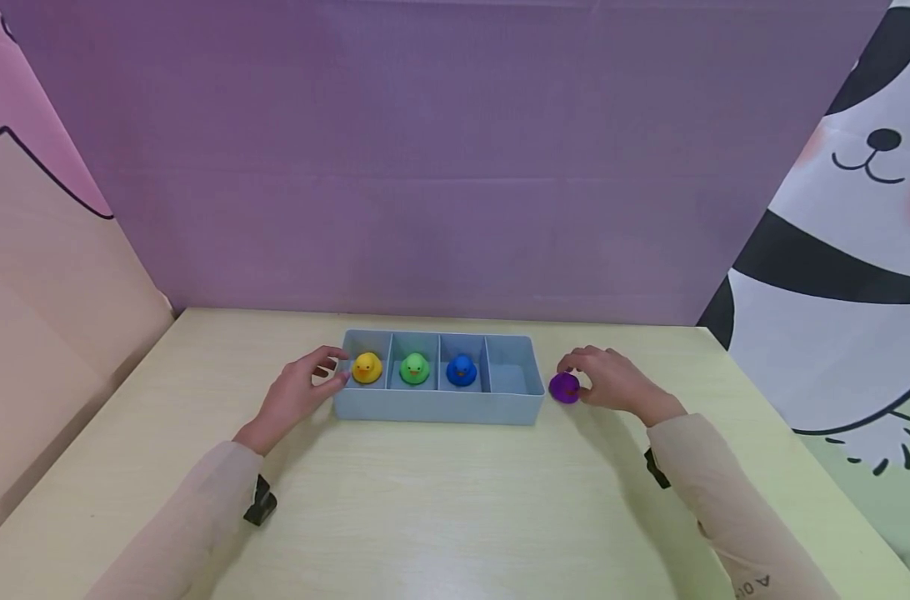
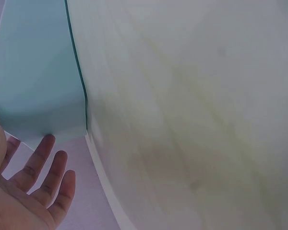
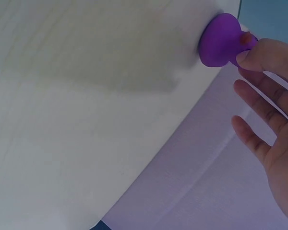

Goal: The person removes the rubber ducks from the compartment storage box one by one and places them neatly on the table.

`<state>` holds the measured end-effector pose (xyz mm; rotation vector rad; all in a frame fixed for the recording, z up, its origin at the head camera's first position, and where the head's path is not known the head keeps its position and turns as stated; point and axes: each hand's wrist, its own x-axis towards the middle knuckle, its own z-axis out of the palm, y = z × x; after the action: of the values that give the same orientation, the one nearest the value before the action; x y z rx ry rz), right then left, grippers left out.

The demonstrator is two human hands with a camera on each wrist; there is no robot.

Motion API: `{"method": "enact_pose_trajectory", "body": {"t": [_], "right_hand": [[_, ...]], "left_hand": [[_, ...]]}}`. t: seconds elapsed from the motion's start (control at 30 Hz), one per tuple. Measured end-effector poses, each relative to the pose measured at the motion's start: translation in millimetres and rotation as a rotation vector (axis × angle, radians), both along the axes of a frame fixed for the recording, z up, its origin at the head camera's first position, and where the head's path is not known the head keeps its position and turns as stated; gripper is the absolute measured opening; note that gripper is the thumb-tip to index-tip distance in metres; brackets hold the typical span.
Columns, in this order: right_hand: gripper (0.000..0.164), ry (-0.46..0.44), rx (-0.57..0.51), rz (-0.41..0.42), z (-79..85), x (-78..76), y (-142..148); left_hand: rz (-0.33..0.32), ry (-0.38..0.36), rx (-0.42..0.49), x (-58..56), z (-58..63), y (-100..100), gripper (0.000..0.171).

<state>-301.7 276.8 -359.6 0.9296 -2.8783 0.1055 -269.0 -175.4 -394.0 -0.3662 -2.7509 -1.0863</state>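
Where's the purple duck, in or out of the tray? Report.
Out: the purple duck is beside the tray, pinched by the fingers of the right hand.

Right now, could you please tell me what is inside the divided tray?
The divided tray holds a yellow duck, a green duck and a blue duck in its three leftmost compartments, one each. What lies beneath each duck is covered from view.

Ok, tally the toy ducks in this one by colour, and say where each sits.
Yellow duck: 1, in the tray
Green duck: 1, in the tray
Blue duck: 1, in the tray
Purple duck: 1, outside it, pinched by the right hand
Total: 4
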Motion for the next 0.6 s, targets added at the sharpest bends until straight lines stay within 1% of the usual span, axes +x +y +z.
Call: {"method": "enact_pose_trajectory", "body": {"t": [0.23, 0.43, 0.6], "right_hand": [[0.036, 0.008, 0.017, 0.002, 11.5, -3.1, -2], [0.035, 0.029, -0.007, 0.017, 22.5, -3.6, -7], [0.033, 0.053, -0.017, 0.042, 27.4, -5.9, -14]], "left_hand": [[0.004, 0.0, -0.002, -0.5, -0.7, 0, 0.034], [0.005, 0.0, 0.002, -0.8, -0.9, -1, 0.034], [0.006, 0.003, 0.005, -0.7, -1.0, 0, 0.034]]}}
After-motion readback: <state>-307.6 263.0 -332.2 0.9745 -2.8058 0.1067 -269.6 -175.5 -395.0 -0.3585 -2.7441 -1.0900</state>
